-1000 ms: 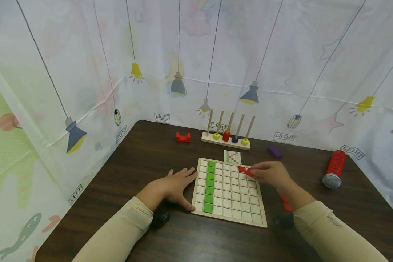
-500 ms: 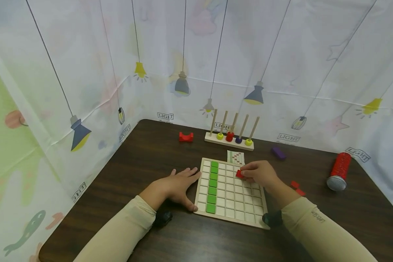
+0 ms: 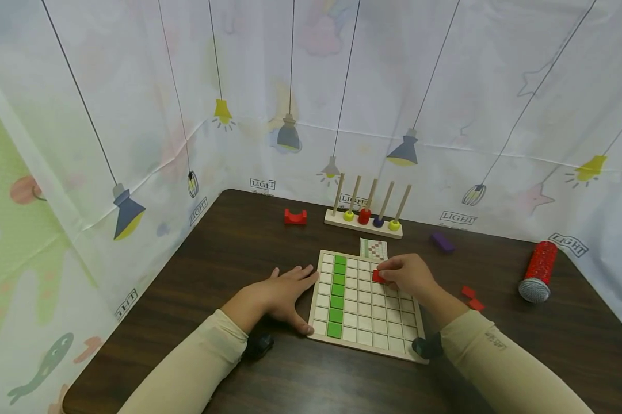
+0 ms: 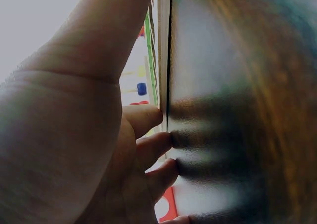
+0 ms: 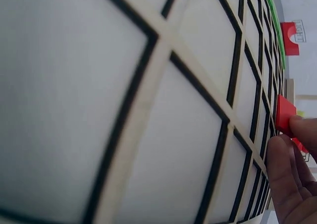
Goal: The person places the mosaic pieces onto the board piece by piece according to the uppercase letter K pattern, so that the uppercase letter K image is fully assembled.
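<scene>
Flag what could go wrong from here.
The right hand pinches a red tile at the board; it might settle across a divider rather than inside a cell.
The left hand touches the board's left edge; a nudge could shift it.
Loose red tiles lie near the right sleeve, which could brush them.

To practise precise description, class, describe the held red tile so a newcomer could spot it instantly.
On the dark tabletop lies a wooden grid board with one green tile column. Near its far edge, the right hand pinches the red tile. Unlike the loose red tiles further right on the tabletop, this one is in hand.
</scene>
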{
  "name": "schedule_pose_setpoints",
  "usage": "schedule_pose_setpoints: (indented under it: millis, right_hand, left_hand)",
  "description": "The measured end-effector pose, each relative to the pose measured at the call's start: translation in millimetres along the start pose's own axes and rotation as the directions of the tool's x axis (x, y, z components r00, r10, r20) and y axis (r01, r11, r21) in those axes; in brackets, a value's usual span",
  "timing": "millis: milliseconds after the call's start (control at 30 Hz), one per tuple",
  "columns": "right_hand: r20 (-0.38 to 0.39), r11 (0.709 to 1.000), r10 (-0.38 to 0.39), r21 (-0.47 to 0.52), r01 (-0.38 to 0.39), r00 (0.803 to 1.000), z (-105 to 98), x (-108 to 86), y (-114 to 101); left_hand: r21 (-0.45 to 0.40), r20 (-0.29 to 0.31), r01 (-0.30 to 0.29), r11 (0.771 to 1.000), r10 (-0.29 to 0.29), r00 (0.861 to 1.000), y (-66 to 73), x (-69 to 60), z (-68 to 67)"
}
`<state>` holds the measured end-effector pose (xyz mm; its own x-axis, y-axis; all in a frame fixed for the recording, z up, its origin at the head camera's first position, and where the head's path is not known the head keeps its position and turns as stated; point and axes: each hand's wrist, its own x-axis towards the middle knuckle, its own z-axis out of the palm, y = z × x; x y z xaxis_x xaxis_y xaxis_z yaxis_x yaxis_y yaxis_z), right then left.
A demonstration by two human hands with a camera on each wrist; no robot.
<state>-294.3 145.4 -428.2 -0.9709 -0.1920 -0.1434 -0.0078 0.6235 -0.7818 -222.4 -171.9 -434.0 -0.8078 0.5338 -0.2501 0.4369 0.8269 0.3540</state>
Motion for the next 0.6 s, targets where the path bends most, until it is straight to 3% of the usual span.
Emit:
schedule_pose_setpoints:
  millis: [600]
  right_hand:
    - [0.002,1.0,-0.008,-0.004,0.008,1.0,1.1,-1.0,0.9]
  left_hand:
    - [0.002,-0.004,0.001,1.0,-0.001,1.0,-1.1,1.0,1.3]
